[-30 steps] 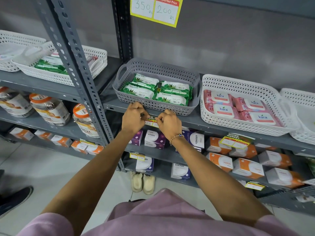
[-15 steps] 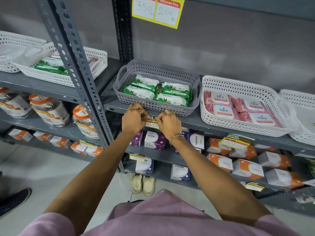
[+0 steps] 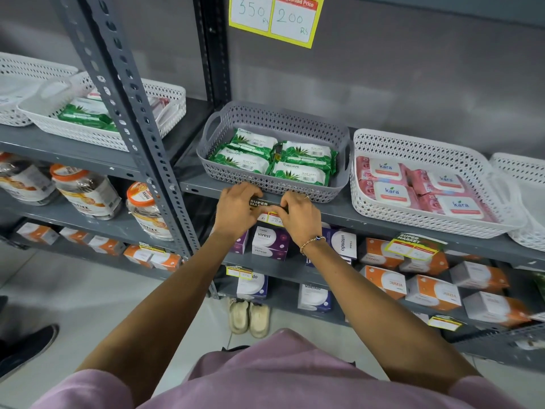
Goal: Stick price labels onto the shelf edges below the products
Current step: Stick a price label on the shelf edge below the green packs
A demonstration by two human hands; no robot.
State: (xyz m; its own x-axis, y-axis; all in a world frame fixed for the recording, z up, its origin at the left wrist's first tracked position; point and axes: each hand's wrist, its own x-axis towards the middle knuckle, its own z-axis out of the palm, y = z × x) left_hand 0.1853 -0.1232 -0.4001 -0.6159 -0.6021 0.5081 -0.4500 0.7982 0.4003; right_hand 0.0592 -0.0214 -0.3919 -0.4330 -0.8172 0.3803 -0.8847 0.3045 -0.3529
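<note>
A yellow and black price label [image 3: 267, 210] lies against the grey shelf edge [image 3: 383, 223], right below the grey basket [image 3: 343, 180] of green wipe packs [image 3: 300, 174]. My left hand [image 3: 236, 209] presses on the label's left end and my right hand [image 3: 298, 215] on its right end, fingers bent onto it. Both hands hide most of the label; only its middle shows. Another price label [image 3: 413, 246] hangs on the same shelf edge under the white basket [image 3: 365, 202] of pink packs.
A big yellow price sign [image 3: 275, 17] hangs on the wall above. Purple and orange boxes fill the lower shelves, each with small labels [image 3: 239, 272]. Jars [image 3: 85, 191] stand on the left rack behind a perforated grey post [image 3: 138, 143]. Shoes [image 3: 249, 318] lie on the floor.
Both hands stay at the same spot on the shelf edge. More of the label's black top part shows between them now.
</note>
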